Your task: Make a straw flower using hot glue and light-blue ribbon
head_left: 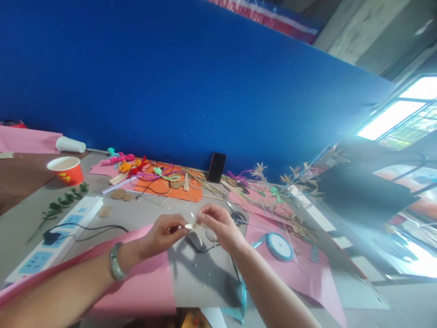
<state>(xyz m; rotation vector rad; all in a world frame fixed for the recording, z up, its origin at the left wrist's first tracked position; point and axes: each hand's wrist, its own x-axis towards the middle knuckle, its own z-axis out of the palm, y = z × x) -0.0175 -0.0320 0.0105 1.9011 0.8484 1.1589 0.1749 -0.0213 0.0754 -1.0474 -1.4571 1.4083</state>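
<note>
cup (66, 170) left of phone (217, 167)

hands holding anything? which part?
Both hands, left hand and right hand, pinch a small pale strip between fingertips, one at each end. What it is cannot be told.

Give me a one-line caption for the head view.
Both hands, left hand and right hand, pinch a small pale piece above a cluttered craft table.

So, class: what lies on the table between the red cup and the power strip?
In the head view, a leafy green sprig lies on the grey table between the red cup and the power strip.
</note>
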